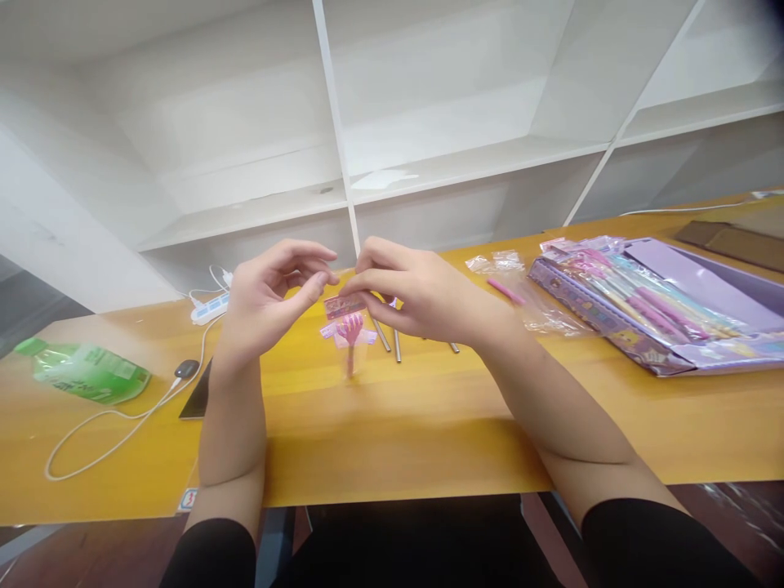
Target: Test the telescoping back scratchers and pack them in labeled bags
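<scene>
Below my hands is a small clear plastic packet [363, 359] with a pink printed top. A pink hand-shaped piece [351, 328] on a short stem shows inside it. My right hand [422, 294] has its thumb and fingers pinched together at the packet's top edge. To the left, my left hand [269, 298] is raised with fingers curved and thumb apart; its fingertips come close to the right hand's, and nothing shows in it. Several thin metal rods [398, 347] lie on the table behind and below my right hand, partly hidden by it.
At right, a purple display box [667, 359] holds several packaged pink and blue items. Beside it lie clear wrappers [545, 314] and a pink stick [505, 291]. A green bottle [91, 371], white cable [110, 414], dark phone-like object [197, 394] and power strip [210, 308] are at left.
</scene>
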Available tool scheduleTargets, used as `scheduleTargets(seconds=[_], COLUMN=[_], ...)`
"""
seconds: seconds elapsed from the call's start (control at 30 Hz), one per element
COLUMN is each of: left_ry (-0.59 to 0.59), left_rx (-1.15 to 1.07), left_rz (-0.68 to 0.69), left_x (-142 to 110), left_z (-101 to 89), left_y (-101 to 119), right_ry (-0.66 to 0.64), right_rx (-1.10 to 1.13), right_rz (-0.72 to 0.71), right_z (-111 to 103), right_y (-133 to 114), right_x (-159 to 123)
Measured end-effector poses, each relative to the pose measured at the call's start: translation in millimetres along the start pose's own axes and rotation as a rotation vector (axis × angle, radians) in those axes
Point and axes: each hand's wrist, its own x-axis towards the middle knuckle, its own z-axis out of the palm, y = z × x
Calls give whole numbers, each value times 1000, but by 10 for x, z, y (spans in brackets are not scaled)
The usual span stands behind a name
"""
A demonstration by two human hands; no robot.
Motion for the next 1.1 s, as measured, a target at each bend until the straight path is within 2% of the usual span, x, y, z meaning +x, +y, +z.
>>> scheduleTargets(seconds=[0.17,0.3,0.4,0.47,0.57,0.73,0.9,1.1], left_ry=[5,12,0,-23,-117,-299,-356,-371], left_rx=[9,14,-6,-23,-17,176,277,269], left_rz=[-12,-26,-15,-17,-37,-70,-99,-74], left_x=[-1,-6,-6,-2,13,43,44,36], left_z=[-6,0,1,-14,-54,-69,-46,-57], left_y=[-10,2,0,-15,-60,-103,-42,-13], right_ry=[27,78,39,23,77,84,39,3], right_rx=[-24,12,62,67,61,56,76,104], right_rz=[46,178,231,190,123,75,26,-24], right_z=[-52,-70,-35,9,70,102,111,94], right_y=[-5,-33,-13,33,109,164,177,193], right_x=[7,15,13,9,6,-2,-22,-46])
